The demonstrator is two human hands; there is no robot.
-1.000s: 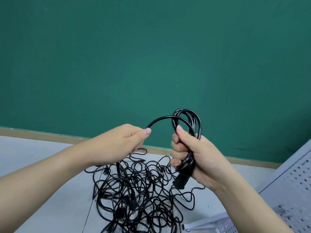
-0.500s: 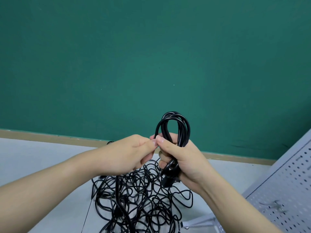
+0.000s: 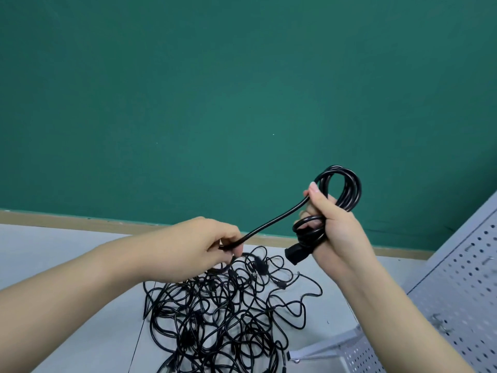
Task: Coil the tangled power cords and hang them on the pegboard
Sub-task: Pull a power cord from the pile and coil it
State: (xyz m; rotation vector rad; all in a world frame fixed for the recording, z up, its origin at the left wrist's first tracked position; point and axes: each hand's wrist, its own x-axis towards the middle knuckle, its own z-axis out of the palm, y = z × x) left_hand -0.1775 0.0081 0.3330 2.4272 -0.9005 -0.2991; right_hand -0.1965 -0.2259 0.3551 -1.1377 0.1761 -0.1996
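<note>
Cord [image 3: 271, 224] end hidden inside hands [image 3: 333, 227]

We only have one head view: close over our hands [image 3: 269, 238], facing forward and down at the worktop [image 3: 67, 251] and green wall [image 3: 188, 90].

Left hand [image 3: 193, 246] has drawn the cord [image 3: 271, 224] away from the coil [image 3: 341, 189]
</note>
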